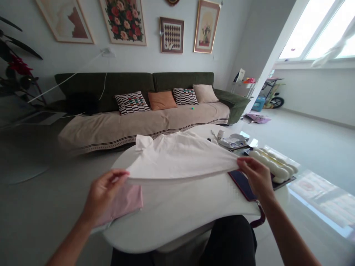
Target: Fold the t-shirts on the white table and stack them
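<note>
A white garment (180, 155) is stretched out just above a round white table (177, 214). My left hand (104, 194) pinches its near left edge, fingers closed on the cloth. My right hand (256, 175) pinches the near right edge in the same way. The far part of the garment lies on the tabletop, with a bunched sleeve or collar at its far left. A folded pink cloth (124, 201) rests on the table under and beside my left hand.
A dark flat case (242, 184) lies by my right hand, next to a tray with white rounded objects (274, 166) and some papers (230, 140). Behind the table stands a green sofa (144, 107) with cushions. Open floor lies to the right.
</note>
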{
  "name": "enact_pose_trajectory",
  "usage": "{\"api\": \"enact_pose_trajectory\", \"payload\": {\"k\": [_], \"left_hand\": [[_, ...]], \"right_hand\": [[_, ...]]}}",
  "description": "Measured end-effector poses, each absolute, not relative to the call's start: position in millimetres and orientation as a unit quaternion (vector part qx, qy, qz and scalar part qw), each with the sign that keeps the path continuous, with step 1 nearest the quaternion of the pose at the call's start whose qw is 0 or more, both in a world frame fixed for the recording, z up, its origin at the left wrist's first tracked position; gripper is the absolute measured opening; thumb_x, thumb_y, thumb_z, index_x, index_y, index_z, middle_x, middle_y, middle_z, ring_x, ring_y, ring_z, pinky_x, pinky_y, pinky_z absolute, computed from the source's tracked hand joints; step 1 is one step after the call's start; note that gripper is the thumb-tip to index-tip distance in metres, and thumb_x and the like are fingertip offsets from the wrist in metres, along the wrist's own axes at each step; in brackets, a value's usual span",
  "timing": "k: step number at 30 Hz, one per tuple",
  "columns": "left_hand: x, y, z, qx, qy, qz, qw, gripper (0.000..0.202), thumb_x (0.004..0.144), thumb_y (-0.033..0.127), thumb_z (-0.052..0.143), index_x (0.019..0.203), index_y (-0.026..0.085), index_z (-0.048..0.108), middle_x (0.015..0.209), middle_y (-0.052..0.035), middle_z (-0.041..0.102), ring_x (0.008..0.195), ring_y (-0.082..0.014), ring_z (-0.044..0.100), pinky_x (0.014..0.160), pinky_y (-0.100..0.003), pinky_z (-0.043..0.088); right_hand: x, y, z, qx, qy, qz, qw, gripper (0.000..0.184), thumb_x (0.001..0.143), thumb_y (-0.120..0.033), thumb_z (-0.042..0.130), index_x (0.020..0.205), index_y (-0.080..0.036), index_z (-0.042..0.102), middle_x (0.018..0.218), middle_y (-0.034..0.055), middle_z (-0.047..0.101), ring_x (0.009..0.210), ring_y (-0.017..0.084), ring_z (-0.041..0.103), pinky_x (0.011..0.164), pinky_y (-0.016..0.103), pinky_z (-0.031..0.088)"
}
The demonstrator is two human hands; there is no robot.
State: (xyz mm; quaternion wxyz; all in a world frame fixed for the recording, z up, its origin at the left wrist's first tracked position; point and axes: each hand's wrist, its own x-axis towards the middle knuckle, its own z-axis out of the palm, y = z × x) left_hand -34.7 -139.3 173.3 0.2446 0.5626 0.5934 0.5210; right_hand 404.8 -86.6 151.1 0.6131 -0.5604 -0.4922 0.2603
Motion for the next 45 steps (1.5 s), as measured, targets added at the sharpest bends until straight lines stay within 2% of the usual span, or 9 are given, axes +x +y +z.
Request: {"api": "enact_pose_trajectory", "payload": {"k": [8, 12, 18, 22, 27, 31, 34, 39, 45], "left_hand": [[12.9, -199.9, -8.0, 0.63, 0.627, 0.26, 0.378, 0.012, 0.067, 0.021, 0.048, 0.07, 0.023, 0.059, 0.083, -0.0041, 0.062, 0.081, -0.0182, 0.059, 0.07, -0.025, 0.047], [9.7, -198.4, -3.3, 0.689, 0.588, 0.135, 0.402, 0.02, 0.068, 0.019, 0.048, 0.081, 0.021, 0.063, 0.085, -0.0023, 0.064, 0.069, -0.015, 0.057, 0.066, -0.024, 0.044], [5.5, -86.3, 24.5, 0.761, 0.558, 0.126, 0.306, 0.032, 0.081, 0.028, 0.038, 0.099, 0.018, 0.062, 0.103, -0.0068, 0.063, 0.093, -0.0176, 0.057, 0.085, -0.027, 0.041], [22.7, -7.5, 3.4, 0.791, 0.575, 0.118, 0.172, 0.047, 0.084, 0.029, 0.033, 0.128, 0.012, 0.041, 0.136, -0.0128, 0.037, 0.127, -0.0216, 0.028, 0.104, -0.036, 0.024], [17.8, 34.1, -28.0, 0.784, 0.607, 0.007, 0.132, 0.064, 0.082, 0.056, 0.029, 0.138, 0.026, 0.021, 0.147, -0.008, 0.008, 0.133, -0.0315, 0.002, 0.1, -0.059, 0.013], [-15.5, 66.4, -27.7, 0.702, 0.697, -0.002, 0.143, 0.061, 0.08, 0.061, 0.028, 0.133, 0.032, 0.029, 0.144, -0.0085, 0.02, 0.131, -0.0346, 0.01, 0.096, -0.064, 0.011], [-44.8, 94.6, -21.8, 0.626, 0.769, 0.024, 0.126, 0.051, 0.081, 0.05, 0.035, 0.126, 0.026, 0.041, 0.137, -0.0143, 0.032, 0.128, -0.0365, 0.019, 0.093, -0.062, 0.019], [-73.4, 123.4, -21.1, 0.603, 0.778, 0.053, 0.166, 0.038, 0.073, 0.038, 0.052, 0.104, 0.016, 0.055, 0.11, -0.0138, 0.055, 0.108, -0.0285, 0.047, 0.086, -0.038, 0.037], [-81.7, 131.9, -7.1, 0.575, 0.762, 0.112, 0.276, 0.016, 0.067, 0.029, 0.057, 0.072, 0.015, 0.058, 0.069, -0.0032, 0.06, 0.073, -0.0189, 0.058, 0.061, -0.024, 0.044]], "right_hand": [[439.7, -132.7, -27.5, -0.706, -0.518, 0.264, 0.405, 0.033, 0.065, -0.047, 0.051, 0.076, -0.019, 0.064, 0.062, 0.0014, 0.062, 0.056, 0.021, 0.061, 0.053, 0.031, 0.049], [460.4, -136.5, -41.4, -0.74, -0.532, 0.218, 0.349, 0.026, 0.057, -0.045, 0.056, 0.065, -0.021, 0.064, 0.06, 0.0034, 0.06, 0.055, 0.023, 0.059, 0.054, 0.035, 0.046], [371.9, -115.4, -20.3, -0.7, -0.647, 0.091, 0.288, 0.035, 0.08, -0.035, 0.033, 0.09, -0.017, 0.062, 0.1, 0.0122, 0.059, 0.089, 0.023, 0.059, 0.079, 0.035, 0.045], [257.1, -109.0, -24.4, -0.588, -0.773, 0.117, 0.206, 0.038, 0.085, -0.027, 0.032, 0.115, -0.019, 0.054, 0.129, 0.0102, 0.046, 0.12, 0.023, 0.04, 0.097, 0.041, 0.033], [218.2, -118.4, -49.0, -0.572, -0.804, 0.112, 0.119, 0.051, 0.084, -0.045, 0.04, 0.133, -0.037, 0.027, 0.142, 0.0023, 0.025, 0.13, 0.03, 0.019, 0.095, 0.058, 0.026], [246.1, -125.2, -67.1, -0.607, -0.782, 0.097, 0.103, 0.054, 0.081, -0.049, 0.041, 0.132, -0.037, 0.028, 0.14, 0.0028, 0.028, 0.128, 0.032, 0.024, 0.094, 0.057, 0.028], [253.7, -133.7, -74.5, -0.64, -0.758, 0.07, 0.103, 0.052, 0.08, -0.046, 0.044, 0.13, -0.034, 0.037, 0.138, 0.0048, 0.033, 0.126, 0.034, 0.027, 0.093, 0.058, 0.029], [201.4, -151.9, -68.4, -0.671, -0.724, 0.075, 0.142, 0.046, 0.075, -0.043, 0.052, 0.116, -0.022, 0.053, 0.122, 0.0163, 0.051, 0.111, 0.038, 0.045, 0.083, 0.054, 0.037], [105.6, -169.5, -57.9, -0.588, -0.775, 0.214, 0.088, 0.045, 0.053, -0.029, 0.07, 0.095, -0.017, 0.058, 0.09, 0.0116, 0.061, 0.083, 0.032, 0.056, 0.064, 0.041, 0.046]]}}
